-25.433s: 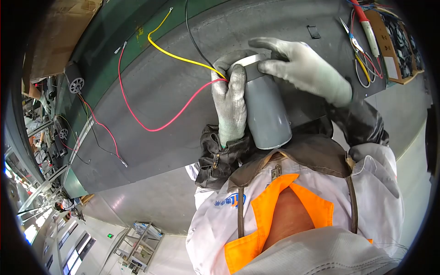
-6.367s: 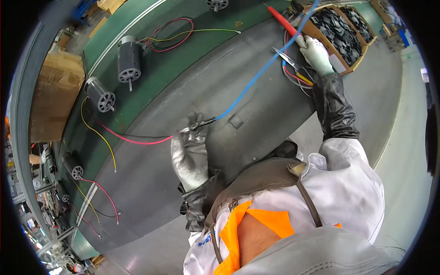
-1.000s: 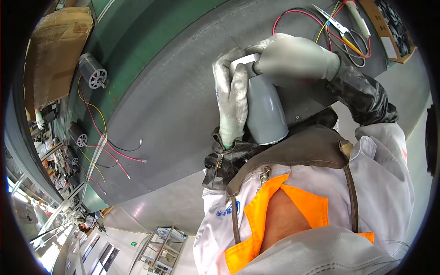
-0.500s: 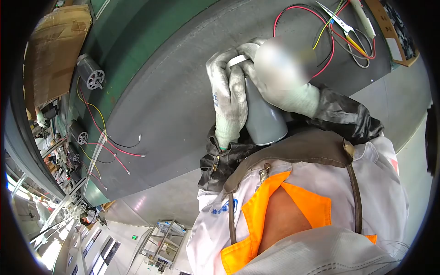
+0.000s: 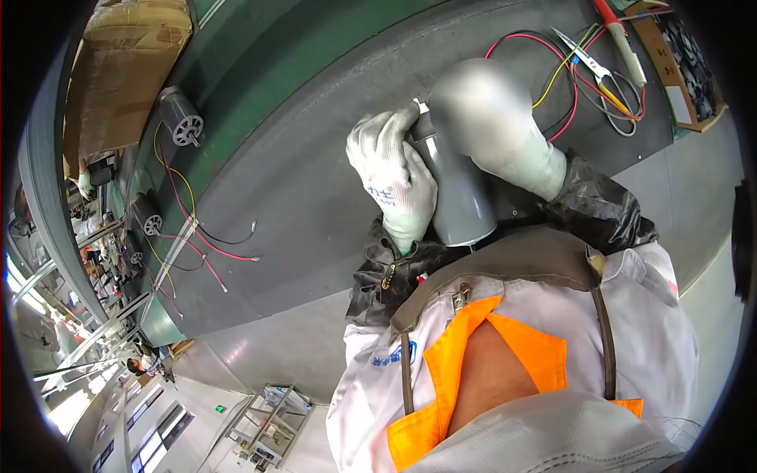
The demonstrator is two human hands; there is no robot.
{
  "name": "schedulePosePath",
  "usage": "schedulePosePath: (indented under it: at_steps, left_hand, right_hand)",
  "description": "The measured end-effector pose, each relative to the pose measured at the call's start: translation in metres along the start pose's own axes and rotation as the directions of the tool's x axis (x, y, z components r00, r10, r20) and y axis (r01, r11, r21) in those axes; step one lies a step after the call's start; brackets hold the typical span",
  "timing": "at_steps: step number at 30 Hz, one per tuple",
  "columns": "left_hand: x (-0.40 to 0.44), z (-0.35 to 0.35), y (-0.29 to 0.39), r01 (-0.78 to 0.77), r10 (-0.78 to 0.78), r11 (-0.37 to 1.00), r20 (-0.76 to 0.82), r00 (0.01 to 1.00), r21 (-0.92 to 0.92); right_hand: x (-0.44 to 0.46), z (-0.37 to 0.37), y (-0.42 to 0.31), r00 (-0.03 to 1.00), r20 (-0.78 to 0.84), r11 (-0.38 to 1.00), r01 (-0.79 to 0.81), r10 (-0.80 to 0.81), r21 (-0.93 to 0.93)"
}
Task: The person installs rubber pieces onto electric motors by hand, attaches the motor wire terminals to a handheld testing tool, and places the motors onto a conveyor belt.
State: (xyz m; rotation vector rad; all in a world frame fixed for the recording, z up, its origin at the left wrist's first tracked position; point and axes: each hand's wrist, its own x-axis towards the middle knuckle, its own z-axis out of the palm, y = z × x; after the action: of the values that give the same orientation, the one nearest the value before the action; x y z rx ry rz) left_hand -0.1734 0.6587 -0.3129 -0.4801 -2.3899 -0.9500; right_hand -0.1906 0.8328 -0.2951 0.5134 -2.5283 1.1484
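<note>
While our left hand (image 5: pixel 396 165) is grasping the grey cylinder (image 5: pixel 460 191), we are holding our blurred right hand (image 5: pixel 490 114) by its top, fingers' state unclear.

1. Whitish knit gloves (image 5: pixel 393 154), blue lettering (image 5: pixel 380 194) on the left.
2. Shiny black oversleeves (image 5: pixel 603 203).
3. White jacket (image 5: pixel 654 315), orange collar (image 5: pixel 449 359), blue chest logo (image 5: pixel 407 351).
4. Brown apron (image 5: pixel 512 260), narrow straps (image 5: pixel 605 343).

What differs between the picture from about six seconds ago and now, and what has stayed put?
The left hand has let go of the red wire and moved right, to the grey cylinder. The right hand has let go of the red-and-white tool and moved left, to the cylinder too. The scissors still lie near the box.
</note>
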Motion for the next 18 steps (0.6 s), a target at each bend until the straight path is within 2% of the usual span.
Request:
schedulePosePath:
  at_steps: [1,3,7,10,12,14,16,18]
  left_hand:
    - [0.001,0.001,0.0,0.006,-0.006,1.0,0.005,1.0,0.0]
    - [0.006,0.003,0.001,0.065,-0.064,0.992,0.014,0.998,-0.105]
    - [0.003,0.005,-0.003,0.074,-0.074,0.991,0.006,0.997,-0.113]
    - [0.0,0.001,0.002,0.146,-0.145,0.979,0.014,0.989,-0.141]
    - [-0.002,-0.001,0.0,0.213,-0.22,0.949,-0.003,0.975,-0.233]
    - [-0.009,-0.01,0.0,0.216,-0.219,0.951,0.013,0.976,-0.22]
    - [-0.015,-0.016,-0.001,0.312,-0.315,0.943,-0.011,0.949,-0.12]
    - [-0.025,-0.018,0.002,0.474,-0.549,0.788,-0.099,0.83,-0.394]
  right_hand:
    - [0.003,-0.001,0.0,0.999,0.013,0.999,0.036,-0.036,-0.012]
    - [0.005,-0.004,-0.002,0.999,0.05,1.0,0.006,-0.007,0.019]
    - [0.001,-0.002,-0.005,0.995,0.084,0.995,-0.053,0.046,0.083]
    - [0.002,-0.001,-0.011,0.992,0.112,0.994,-0.06,0.05,0.089]
    - [0.002,0.001,-0.013,0.992,0.114,0.993,-0.06,0.047,0.105]
    - [-0.002,0.006,-0.012,0.991,0.122,0.989,-0.07,0.054,0.13]
    - [-0.002,0.021,-0.016,0.994,0.046,0.985,0.088,-0.095,0.149]
    - [0.008,0.022,-0.04,0.976,0.205,0.976,0.035,-0.08,0.213]
